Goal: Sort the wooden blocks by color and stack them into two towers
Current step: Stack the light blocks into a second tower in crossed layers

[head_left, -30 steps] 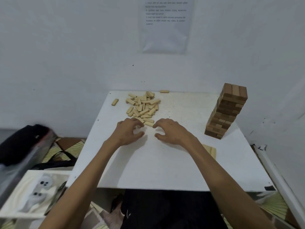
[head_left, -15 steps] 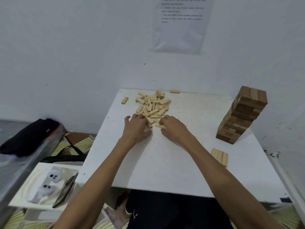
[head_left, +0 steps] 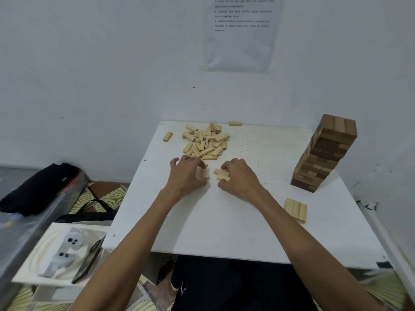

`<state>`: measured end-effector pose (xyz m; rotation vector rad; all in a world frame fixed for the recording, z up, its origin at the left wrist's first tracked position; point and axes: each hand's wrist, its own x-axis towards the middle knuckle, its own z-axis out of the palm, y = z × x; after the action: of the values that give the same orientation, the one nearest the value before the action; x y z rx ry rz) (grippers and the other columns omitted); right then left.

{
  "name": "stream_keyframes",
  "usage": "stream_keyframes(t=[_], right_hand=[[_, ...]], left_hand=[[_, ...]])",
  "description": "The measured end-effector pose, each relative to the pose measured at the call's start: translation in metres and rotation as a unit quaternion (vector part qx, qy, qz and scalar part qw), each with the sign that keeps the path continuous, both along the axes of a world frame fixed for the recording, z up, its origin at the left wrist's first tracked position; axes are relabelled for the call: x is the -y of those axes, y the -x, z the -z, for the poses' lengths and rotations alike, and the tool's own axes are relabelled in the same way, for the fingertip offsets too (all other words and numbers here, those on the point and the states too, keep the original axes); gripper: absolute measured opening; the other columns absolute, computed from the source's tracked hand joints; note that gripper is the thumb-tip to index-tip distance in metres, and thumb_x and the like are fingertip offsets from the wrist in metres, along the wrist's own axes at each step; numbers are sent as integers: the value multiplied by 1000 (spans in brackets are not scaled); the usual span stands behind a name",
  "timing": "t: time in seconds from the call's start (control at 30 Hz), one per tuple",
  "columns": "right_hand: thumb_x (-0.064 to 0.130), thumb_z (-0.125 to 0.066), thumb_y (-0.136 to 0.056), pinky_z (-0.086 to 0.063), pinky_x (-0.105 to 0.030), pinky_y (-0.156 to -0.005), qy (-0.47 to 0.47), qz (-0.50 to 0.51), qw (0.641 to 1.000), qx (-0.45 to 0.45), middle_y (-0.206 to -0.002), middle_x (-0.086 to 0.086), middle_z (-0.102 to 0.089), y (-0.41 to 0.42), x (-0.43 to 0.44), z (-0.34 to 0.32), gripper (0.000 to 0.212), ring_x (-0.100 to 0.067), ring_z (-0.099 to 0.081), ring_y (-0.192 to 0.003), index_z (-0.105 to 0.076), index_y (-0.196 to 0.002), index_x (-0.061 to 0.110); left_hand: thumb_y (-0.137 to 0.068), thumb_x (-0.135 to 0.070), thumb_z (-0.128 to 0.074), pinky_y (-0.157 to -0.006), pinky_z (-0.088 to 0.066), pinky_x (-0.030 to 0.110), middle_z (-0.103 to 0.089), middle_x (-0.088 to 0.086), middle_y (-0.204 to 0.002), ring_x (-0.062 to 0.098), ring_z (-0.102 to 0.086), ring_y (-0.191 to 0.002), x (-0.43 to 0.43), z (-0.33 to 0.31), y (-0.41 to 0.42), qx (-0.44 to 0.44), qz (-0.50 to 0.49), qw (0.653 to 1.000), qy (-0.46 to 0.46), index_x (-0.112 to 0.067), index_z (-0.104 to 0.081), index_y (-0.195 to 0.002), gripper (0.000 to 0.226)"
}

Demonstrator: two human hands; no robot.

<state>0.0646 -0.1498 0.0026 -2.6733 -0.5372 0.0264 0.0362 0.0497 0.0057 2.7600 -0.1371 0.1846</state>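
Note:
A heap of pale wooden blocks (head_left: 205,141) lies at the far middle of the white table (head_left: 224,221). A tower of dark brown blocks (head_left: 323,153) stands at the right, leaning a little. A flat row of three pale blocks (head_left: 295,209) lies near the right front, beside my right forearm. My left hand (head_left: 186,176) curls its fingers round a pale block (head_left: 204,172) just below the heap. My right hand (head_left: 240,176) grips a few pale blocks (head_left: 221,173) under its fingers.
Single pale blocks lie apart from the heap: one at the far left (head_left: 167,136) and one at the back edge (head_left: 235,123). Left of the table are a black bag (head_left: 38,187) and a white tray (head_left: 51,254) with a phone. A wall stands close behind.
Both hands have pulled back from the heap toward me, each drawing pale blocks with it. The view has shifted so the table sits further right.

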Motion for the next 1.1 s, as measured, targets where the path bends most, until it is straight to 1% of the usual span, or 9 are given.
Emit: stream_keyframes(t=[0.2, 0.3, 0.43, 0.6, 0.73, 0.8, 0.87, 0.97, 1.1], right_hand=[[31, -65, -81, -38, -26, -77, 21, -67, 998, -9, -111, 10, -55, 29, 31, 8, 39, -13, -43, -106, -63, -120, 26], [29, -64, -84, -39, -23, -79, 7, -109, 994, -16, -115, 12, -51, 39, 44, 13, 39, -8, -38, -106, -62, -123, 28], [26, -65, -87, -38, -21, -85, -39, -123, 991, -27, -120, 13, -50, 49, 52, 20, 42, -7, -40, -107, -61, -129, 29], [33, -74, -86, -43, -25, -89, -87, -58, 994, 7, -124, 9, -51, 46, 52, 20, 51, -10, -46, -111, -56, -133, 22], [41, -72, -86, -49, -31, -85, -75, -35, 996, -34, -102, 15, -58, 43, 53, 18, 52, -8, -50, -99, -57, -133, 27], [40, -70, -87, -50, -33, -86, -63, -49, 996, -45, -105, 15, -56, 42, 53, 17, 55, -7, -48, -102, -53, -138, 29], [40, -69, -88, -49, -33, -88, -45, -67, 996, -41, -111, 13, -52, 40, 53, 14, 59, -9, -45, -107, -49, -143, 30], [40, -69, -87, -48, -34, -90, -34, -80, 994, -61, -108, 12, -52, 33, 53, 11, 61, -10, -45, -108, -48, -144, 30], [36, -67, -86, -49, -30, -84, -43, -86, 992, -85, -99, 16, -56, 28, 51, 13, 53, -5, -50, -95, -55, -137, 32]], left_hand=[[-74, -40, -74, -113, -26, 48, -61, -23, -115, 10, -42, -125, -2, 8, 10, -33, 107, 993, 44, -38, -60, -99, 28], [-80, -30, -73, -113, -24, 42, -60, -22, -125, 10, -38, -131, 1, 9, 13, -90, 164, 982, 28, -38, -62, -114, 37], [-89, -15, -71, -113, -35, 36, -59, -21, -136, 4, -46, -132, 4, 8, 16, -114, 206, 965, 116, -35, -51, -143, 61], [-88, -27, -77, -113, -29, 36, -59, -31, -133, 8, -40, -130, 8, 5, 15, -149, 194, 964, 103, -36, -31, -154, 81], [-84, -34, -80, -113, -29, 34, -56, -25, -138, 4, -35, -131, 11, 6, 16, -131, 191, 968, 98, -33, -43, -149, 75], [-79, -43, -81, -109, -32, 35, -51, -16, -141, 8, -35, -130, 11, 8, 19, -95, 176, 977, 70, -33, -46, -147, 77], [-73, -57, -81, -102, -37, 38, -51, -10, -128, 13, -41, -120, 12, 8, 23, -77, 153, 985, 29, -31, -47, -144, 82], [-66, -78, -74, -88, -45, 36, -55, -10, -103, 14, -52, -100, 20, 4, 32, -115, 93, 989, 0, -25, -51, -131, 86], [-63, -86, -68, -75, -45, 33, -59, -10, -96, 13, -56, -86, 37, 5, 42, -87, 49, 994, -34, -22, -53, -114, 83]])
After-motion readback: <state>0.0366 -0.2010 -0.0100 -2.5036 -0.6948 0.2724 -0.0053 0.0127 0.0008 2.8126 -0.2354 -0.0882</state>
